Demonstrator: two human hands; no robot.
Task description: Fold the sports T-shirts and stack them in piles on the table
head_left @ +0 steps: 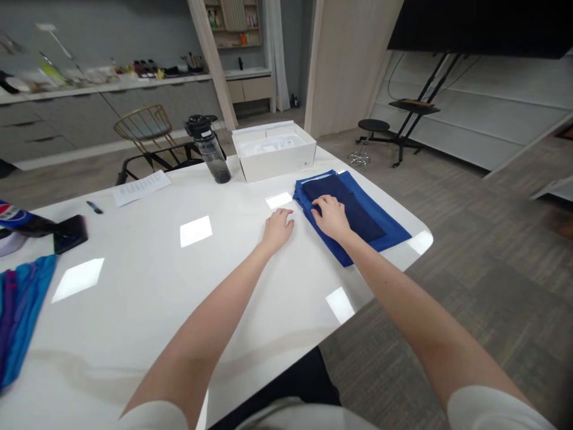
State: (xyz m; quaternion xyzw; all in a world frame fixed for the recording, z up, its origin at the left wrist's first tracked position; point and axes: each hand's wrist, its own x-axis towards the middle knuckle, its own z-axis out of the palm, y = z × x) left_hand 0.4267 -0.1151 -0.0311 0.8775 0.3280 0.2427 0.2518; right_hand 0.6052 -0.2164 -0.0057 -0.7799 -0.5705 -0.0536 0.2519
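Close to the table's right corner lies a folded blue cloth, spread fairly flat. On top of it is a smaller folded dark navy cloth. My right hand rests on the left part of the navy cloth, fingers apart and slightly bent. To the left of the blue cloth, my left hand is at the white tabletop with loosely curved fingers and nothing in them. A small gap separates it from the cloth. Whether either piece is a garment, I cannot tell.
Behind the cloths stands an open white box with a dark bottle beside it. Leftward on the table are a paper sheet, a marker, a phone, a cola bottle and teal-purple cloth.
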